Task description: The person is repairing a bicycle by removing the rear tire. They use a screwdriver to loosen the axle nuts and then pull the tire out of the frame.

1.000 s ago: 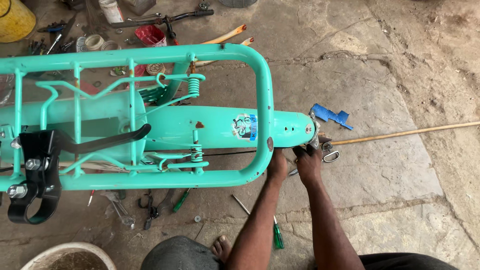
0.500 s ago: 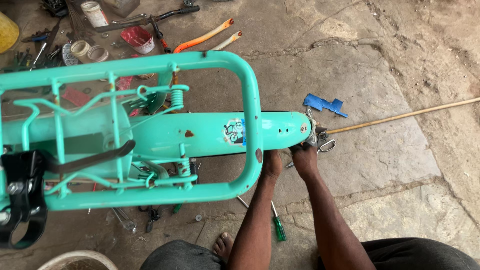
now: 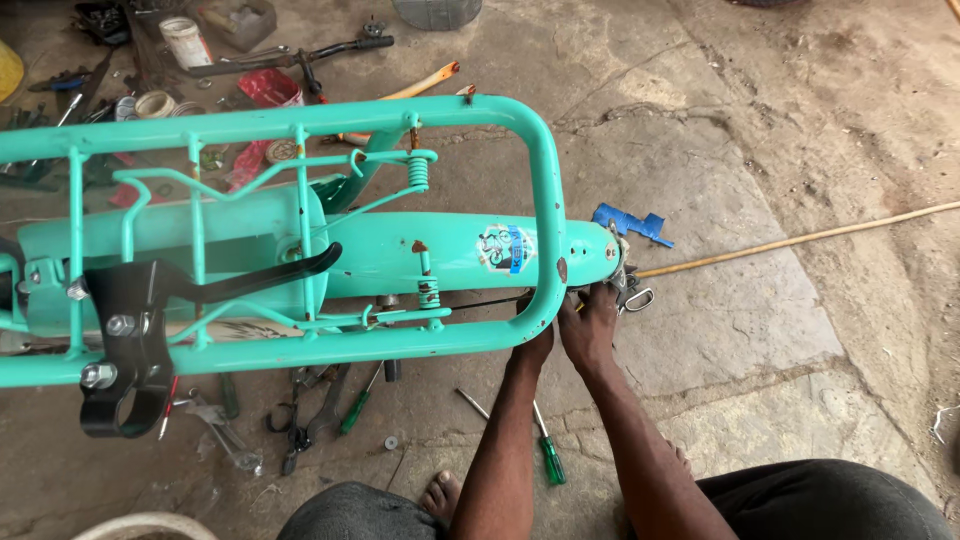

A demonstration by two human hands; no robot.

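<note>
Both hands under the turquoise mudguard's [image 3: 440, 255] rear tip: left hand [image 3: 535, 345] behind the carrier rack [image 3: 545, 200], grip impossible to tell; right hand [image 3: 590, 320] closed on a small metal fitting [image 3: 630, 290]. Round blue-white sticker [image 3: 505, 248] near the tip. Cracked concrete floor [image 3: 760, 120], scattered tools.

One head-worn camera looks steeply down, fairly close, over the turquoise bicycle rack [image 3: 300, 230] (no second view) onto concrete floor [image 3: 780, 120].
</note>
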